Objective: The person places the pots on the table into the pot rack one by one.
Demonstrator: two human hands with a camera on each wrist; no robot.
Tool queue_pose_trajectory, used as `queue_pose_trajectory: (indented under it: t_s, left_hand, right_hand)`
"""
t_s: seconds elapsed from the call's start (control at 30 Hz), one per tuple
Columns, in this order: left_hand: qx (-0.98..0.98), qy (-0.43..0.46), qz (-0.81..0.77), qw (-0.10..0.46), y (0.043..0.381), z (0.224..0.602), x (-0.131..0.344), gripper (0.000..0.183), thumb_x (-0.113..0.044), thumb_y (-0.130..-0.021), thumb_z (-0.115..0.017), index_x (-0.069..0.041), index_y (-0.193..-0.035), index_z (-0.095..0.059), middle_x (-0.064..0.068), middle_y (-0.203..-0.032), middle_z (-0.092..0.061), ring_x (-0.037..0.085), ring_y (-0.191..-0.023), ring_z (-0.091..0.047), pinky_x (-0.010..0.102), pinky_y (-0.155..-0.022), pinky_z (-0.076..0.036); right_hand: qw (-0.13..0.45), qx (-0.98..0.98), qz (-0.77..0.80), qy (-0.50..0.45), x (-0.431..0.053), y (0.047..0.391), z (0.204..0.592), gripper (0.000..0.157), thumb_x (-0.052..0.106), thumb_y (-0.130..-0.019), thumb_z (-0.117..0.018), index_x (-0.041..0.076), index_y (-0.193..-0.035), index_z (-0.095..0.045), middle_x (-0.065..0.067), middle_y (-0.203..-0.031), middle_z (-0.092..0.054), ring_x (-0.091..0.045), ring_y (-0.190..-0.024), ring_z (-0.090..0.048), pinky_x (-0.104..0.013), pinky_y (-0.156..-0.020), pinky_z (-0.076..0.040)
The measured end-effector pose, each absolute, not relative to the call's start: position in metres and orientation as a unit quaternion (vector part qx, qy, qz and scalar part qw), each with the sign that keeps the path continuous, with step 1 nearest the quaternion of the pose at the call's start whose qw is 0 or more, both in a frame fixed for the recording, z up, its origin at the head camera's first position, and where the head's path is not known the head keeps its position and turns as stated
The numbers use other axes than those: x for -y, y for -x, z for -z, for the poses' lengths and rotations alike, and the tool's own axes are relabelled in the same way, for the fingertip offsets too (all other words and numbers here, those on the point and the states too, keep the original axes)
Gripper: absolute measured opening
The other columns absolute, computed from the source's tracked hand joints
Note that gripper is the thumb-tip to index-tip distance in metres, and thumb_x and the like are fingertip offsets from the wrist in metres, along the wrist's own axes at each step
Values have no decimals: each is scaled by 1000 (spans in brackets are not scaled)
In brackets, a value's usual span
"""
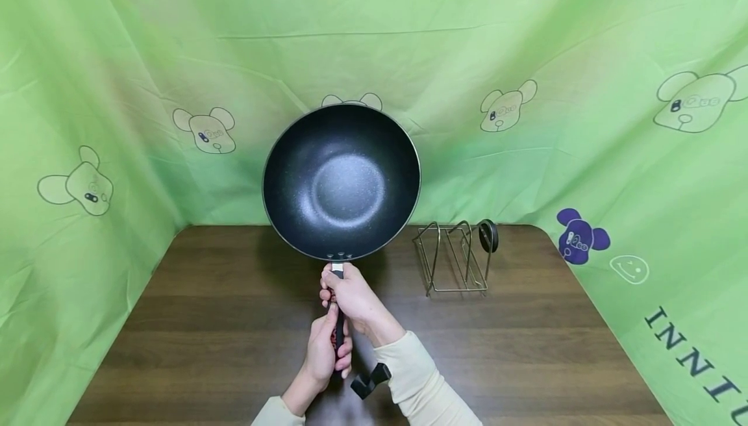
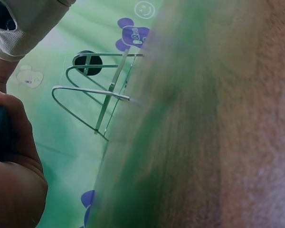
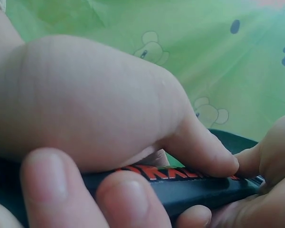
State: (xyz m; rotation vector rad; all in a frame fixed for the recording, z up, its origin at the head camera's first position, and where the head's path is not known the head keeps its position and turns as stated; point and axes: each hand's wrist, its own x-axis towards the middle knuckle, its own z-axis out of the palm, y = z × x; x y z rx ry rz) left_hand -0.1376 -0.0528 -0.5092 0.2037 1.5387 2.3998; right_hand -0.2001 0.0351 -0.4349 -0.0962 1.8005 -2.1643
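Observation:
A dark non-stick wok (image 1: 341,179) is tilted up over the back of the table, its speckled inside facing me and its handle pointing down toward me. My right hand (image 1: 353,296) grips the upper part of the black handle (image 3: 199,192), just below the rivets, with the thumb along it. Below it, my left hand (image 1: 321,348) curls round the lower part, thumb pointing toward the wok and fingers wrapped on the right side. Red lettering on the handle shows between the hands in the right wrist view. The palms hide most of the handle.
A wire rack (image 1: 452,260) with upright loops and a round black piece (image 1: 488,236) stands at the back right of the brown wooden table (image 1: 526,348). Green printed curtains (image 1: 467,23) close off the back and sides. A black bracket (image 1: 371,380) juts from the right sleeve.

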Motion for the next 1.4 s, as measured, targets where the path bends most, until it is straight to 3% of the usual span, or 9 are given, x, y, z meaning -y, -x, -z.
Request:
queue_pose_trajectory:
  t_s: [0.43,1.4]
  left_hand:
    - [-535,-66,-828,154,139,507,51,58,-54,-108,-30,-7,-76,-39,-4,-50,-36,6,-33,-35,25,-30,-38]
    - [-531,-71,-829,158,144,509,45,57,-53,-108,-30,-8,-76,-42,-5,-49,-36,6,-33,-35,25,-30,-37]
  right_hand:
    - [161,-637,753,45,-40,202,434,19,5,-105,-44,10,-87,-45,-3,-69,-45,-11,-59,-46,-22,-57,-41]
    - [143,-653,743,35,-46,204,433,13,6,-106,-45,10,-93,-44,-3,-71,-46,-12,-59,-48,-23,-56,-42]
